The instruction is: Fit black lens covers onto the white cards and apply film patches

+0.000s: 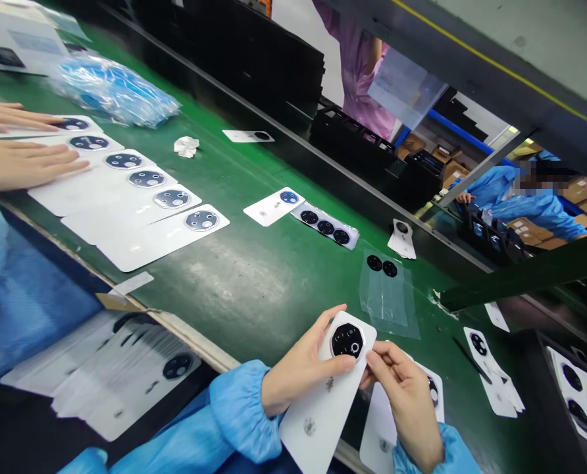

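My left hand grips a white phone back cover by its upper left edge, just above the green belt's near edge. The cover carries a black round camera ring near its top. My right hand pinches the cover's right edge beside that ring, thumb and forefinger pressed together. Under my right hand lies a second white cover, flat on the belt. A clear film sheet with two black round lenses lies on the belt just beyond my hands.
A row of several white covers runs up the left of the green belt, with another person's hands flat on them. A lens strip, blue bag, stacked covers and right-hand trays surround it.
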`<state>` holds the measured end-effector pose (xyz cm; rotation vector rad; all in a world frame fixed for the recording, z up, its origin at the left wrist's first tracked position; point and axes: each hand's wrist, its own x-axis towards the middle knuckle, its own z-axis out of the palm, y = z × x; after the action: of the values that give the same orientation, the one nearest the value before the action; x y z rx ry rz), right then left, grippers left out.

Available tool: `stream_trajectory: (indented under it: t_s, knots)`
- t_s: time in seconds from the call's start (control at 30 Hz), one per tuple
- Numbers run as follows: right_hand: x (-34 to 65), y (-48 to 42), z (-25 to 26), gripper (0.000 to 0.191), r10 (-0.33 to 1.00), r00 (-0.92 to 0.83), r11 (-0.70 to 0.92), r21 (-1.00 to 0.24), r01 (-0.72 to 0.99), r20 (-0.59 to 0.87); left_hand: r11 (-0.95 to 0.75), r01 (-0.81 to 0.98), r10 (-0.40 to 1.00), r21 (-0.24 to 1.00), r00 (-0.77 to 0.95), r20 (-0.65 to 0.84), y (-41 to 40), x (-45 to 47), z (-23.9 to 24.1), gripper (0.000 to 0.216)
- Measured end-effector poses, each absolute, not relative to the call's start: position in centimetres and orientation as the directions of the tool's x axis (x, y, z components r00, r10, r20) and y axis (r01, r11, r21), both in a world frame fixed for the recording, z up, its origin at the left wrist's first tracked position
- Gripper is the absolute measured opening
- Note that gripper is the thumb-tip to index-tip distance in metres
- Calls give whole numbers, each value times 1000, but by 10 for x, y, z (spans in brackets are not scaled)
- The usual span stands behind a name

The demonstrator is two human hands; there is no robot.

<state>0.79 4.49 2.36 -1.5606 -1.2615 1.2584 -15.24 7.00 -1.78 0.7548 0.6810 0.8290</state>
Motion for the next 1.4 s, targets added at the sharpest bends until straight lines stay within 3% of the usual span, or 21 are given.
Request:
stream_trajectory:
  t_s: [0.4, 0.67, 0.8, 0.97, 1.17, 1.3, 1.4]
  knots:
    - [5, 42, 28, 25, 982, 25, -186, -943, 276, -187, 523, -469, 788, 712, 584, -194, 70, -158, -15, 80]
    - [-2, 42, 18, 29, 960, 50, -280, -957, 74, -277, 412, -364, 817, 835, 554, -162, 68, -161, -12, 75]
    - [-1, 44, 10, 29, 958, 111, -274, -957, 99, -263, 353, -257, 807, 900, 570, -154, 67, -163, -13, 72]
    - [4, 46, 1, 33, 952, 130, -291, -952, 93, -278, 382, -320, 795, 867, 593, -131, 69, -163, -15, 65]
    - [3, 47, -2, 40, 967, 173, -225, -948, 225, -189, 420, -410, 856, 810, 475, -204, 75, -154, -6, 29]
    - [0, 48, 1, 38, 983, 153, -153, -927, 342, -106, 474, -404, 846, 782, 455, -277, 78, -148, -7, 35]
    - [0, 51, 2, 38, 982, 128, -174, -940, 295, -142, 457, -388, 847, 800, 466, -257, 78, -148, -8, 39]
